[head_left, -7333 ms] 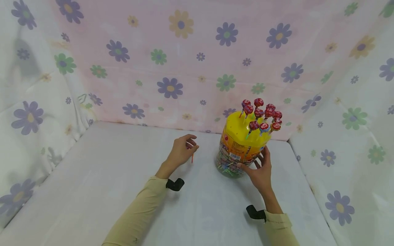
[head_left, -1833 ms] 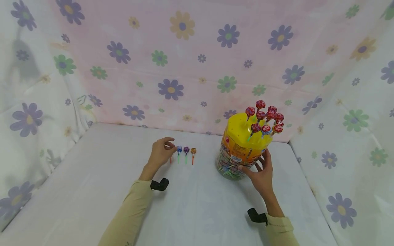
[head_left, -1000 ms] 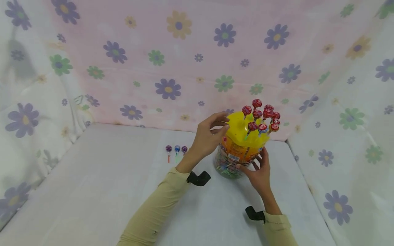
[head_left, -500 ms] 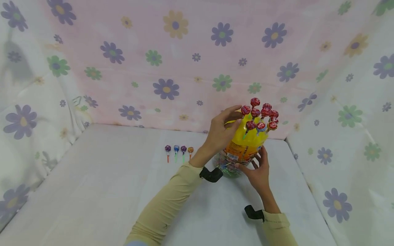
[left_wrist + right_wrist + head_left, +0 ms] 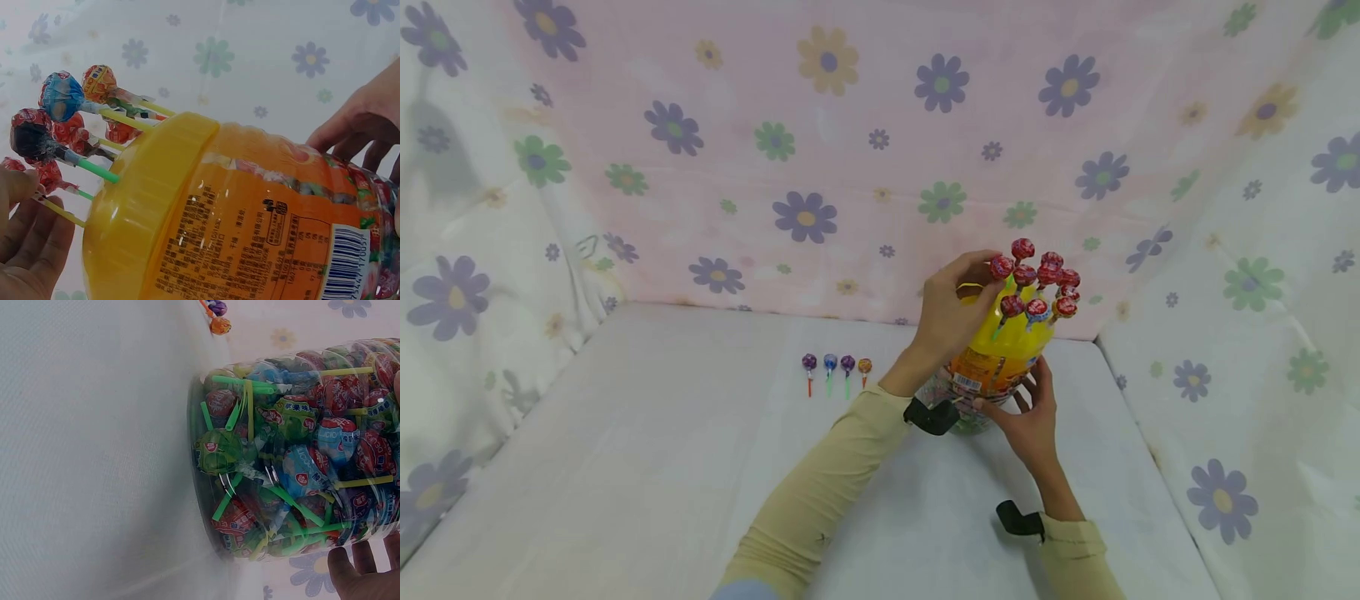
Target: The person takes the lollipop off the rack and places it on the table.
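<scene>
The jar (image 5: pixel 269 187) bears Chinese print (image 5: pixel 206 250) and a barcode (image 5: pixel 345 262) ending 170057, and a green wrapper (image 5: pixel 297 419) reads 苹果味.

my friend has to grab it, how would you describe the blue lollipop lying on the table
On the white table, find the large jar with the yellow lid. Left of it in the head view, four lollipops lie in a row. The blue lollipop is second from the left, the only blue head there, between two purple ones.
</scene>
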`<state>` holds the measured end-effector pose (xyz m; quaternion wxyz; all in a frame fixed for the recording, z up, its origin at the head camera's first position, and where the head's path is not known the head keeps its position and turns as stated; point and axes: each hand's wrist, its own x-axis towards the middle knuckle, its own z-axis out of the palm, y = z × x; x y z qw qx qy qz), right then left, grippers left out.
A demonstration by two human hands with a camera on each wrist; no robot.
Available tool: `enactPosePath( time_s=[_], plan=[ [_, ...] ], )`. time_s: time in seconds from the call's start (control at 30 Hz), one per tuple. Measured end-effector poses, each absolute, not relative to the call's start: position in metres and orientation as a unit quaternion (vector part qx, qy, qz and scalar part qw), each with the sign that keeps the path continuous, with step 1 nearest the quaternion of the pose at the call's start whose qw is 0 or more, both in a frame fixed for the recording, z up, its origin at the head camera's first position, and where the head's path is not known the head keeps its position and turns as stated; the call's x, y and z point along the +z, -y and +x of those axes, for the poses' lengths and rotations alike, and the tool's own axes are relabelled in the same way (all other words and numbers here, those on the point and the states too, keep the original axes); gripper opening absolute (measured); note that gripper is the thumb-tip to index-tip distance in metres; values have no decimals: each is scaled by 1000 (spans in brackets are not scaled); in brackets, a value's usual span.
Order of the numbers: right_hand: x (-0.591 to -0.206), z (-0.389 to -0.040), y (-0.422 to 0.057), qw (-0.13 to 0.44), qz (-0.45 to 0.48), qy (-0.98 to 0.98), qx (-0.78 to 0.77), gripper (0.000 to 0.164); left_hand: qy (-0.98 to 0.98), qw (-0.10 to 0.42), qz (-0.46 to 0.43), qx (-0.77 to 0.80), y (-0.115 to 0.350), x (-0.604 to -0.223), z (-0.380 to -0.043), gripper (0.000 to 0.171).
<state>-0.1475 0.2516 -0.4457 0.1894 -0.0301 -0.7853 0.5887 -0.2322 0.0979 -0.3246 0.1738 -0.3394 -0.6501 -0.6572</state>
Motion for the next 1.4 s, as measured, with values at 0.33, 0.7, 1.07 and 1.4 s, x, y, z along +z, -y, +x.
enactPosePath(
  time_s=[0.33, 0.7, 1.07, 1.4],
  plan=[
    [-448, -149, -252, 177, -35, 780, 599, 102, 626, 190, -339, -676, -89, -315, -229, 32],
    [-446, -148, -253, 191, -20, 791, 580, 98, 621, 175, -319, -694, -65, -339, -218, 34],
    [-448, -148, -253, 197, -10, 782, 591, 99, 636, 169, -261, -707, -31, -375, -219, 34],
    [-463, -155, -260, 195, -16, 778, 597, 102, 666, 158, -183, -705, 23, -422, -225, 34]
  ],
)
